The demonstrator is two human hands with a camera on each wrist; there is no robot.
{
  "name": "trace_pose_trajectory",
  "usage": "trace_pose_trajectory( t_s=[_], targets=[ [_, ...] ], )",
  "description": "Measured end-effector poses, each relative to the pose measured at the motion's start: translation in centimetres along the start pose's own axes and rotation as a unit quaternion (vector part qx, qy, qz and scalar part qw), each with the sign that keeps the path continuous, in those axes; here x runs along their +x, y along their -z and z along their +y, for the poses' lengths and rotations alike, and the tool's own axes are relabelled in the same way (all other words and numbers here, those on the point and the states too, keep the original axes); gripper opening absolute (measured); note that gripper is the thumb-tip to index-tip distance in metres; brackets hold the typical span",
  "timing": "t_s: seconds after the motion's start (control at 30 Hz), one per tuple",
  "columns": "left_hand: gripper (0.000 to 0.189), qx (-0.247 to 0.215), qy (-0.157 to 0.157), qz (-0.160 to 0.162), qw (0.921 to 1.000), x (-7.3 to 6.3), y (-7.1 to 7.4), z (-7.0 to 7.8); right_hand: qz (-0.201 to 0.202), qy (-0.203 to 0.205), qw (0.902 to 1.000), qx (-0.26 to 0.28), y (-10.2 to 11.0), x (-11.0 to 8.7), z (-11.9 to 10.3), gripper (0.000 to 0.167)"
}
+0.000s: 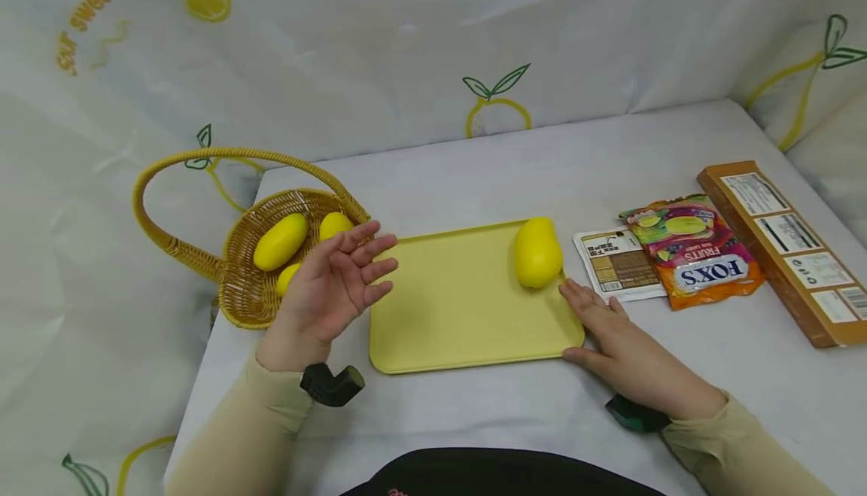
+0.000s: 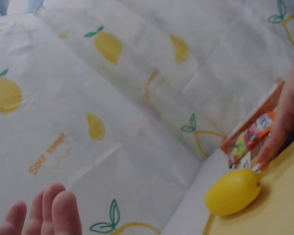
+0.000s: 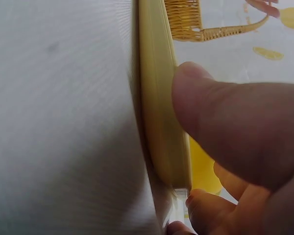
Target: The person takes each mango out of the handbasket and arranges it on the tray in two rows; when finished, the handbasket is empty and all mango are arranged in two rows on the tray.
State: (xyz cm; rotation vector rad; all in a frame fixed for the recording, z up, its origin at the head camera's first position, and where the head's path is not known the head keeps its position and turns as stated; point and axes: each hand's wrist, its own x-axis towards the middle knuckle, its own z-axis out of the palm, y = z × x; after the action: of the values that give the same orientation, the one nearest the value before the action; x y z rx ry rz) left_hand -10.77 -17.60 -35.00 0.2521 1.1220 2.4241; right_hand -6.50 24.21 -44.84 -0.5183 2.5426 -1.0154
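Note:
My left hand (image 1: 333, 283) is held in the air, palm up with fingers loosely spread, holding nothing. It overlaps the right side of a wicker basket (image 1: 238, 296) in the head view. Inside the basket are a yellow mango-like fruit (image 1: 281, 241) and other yellow fruits (image 1: 335, 225), partly hidden by the hand. A flat yellow tray (image 1: 467, 315) lies on the table, bearing one yellow mango-like fruit (image 1: 538, 254) at its far right corner. At the tray's right edge rests my right hand (image 1: 626, 349), fingers extended. Its thumb (image 3: 201, 98) touches the rim near the front corner.
Right of the tray lie a white-and-brown packet (image 1: 619, 266), a colourful Fox's candy bag (image 1: 698, 251) overlapping it, and a long brown box (image 1: 789, 255). The basket's tall handle (image 1: 244, 153) arches up at the left. A lemon-print cloth (image 1: 379, 52) hangs behind the table.

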Motion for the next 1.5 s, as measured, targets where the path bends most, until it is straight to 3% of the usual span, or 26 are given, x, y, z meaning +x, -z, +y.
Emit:
trace_pose_trajectory(
  t_s=[0.1,0.23,0.37,0.53,0.8,0.9,1.07,1.2,1.37,1.5],
  targets=[
    [0.039,-0.021,-0.008,0.076,0.9969,-0.5,0.9,1.7,0.0,-0.002,1.0,-0.001,0.0,-0.2,0.3,0.098],
    [0.055,-0.021,0.013,0.188,0.9819,-0.8,2.3,4.0,0.0,-0.004,1.0,-0.001,0.1,-0.3,0.5,0.098],
    [0.09,0.005,0.046,0.241,0.9693,-0.8,3.9,5.8,-0.003,-0.01,0.9999,-0.002,0.2,-0.3,0.7,0.1],
    [0.099,-0.012,0.064,0.265,0.9621,-0.1,5.8,6.5,0.002,-0.004,1.0,0.003,0.0,-0.3,0.9,0.099],
    [0.106,-0.048,0.095,0.322,0.9408,1.4,7.5,6.6,0.003,0.004,1.0,0.002,-0.1,-0.1,0.9,0.097],
    [0.108,-0.036,0.114,0.33,0.9362,1.9,7.6,6.9,0.002,0.006,1.0,0.002,-0.2,0.0,0.8,0.097],
    [0.11,0.025,0.164,0.32,0.933,2.9,7.9,7.5,0.006,0.009,0.9999,0.003,-0.2,0.0,0.8,0.097],
    [0.111,0.064,0.198,0.318,0.9248,3.3,8.2,7.6,0.005,0.009,0.9999,0.007,-0.2,0.1,0.7,0.097],
    [0.107,0.075,0.2,0.331,0.9191,3.2,8.9,7.2,0.002,0.013,0.9999,0.009,-0.3,0.1,0.6,0.098],
    [0.105,0.056,0.203,0.334,0.9188,3.1,9.2,6.7,0.001,0.015,0.9999,0.005,-0.3,0.1,0.6,0.098]
  ],
)
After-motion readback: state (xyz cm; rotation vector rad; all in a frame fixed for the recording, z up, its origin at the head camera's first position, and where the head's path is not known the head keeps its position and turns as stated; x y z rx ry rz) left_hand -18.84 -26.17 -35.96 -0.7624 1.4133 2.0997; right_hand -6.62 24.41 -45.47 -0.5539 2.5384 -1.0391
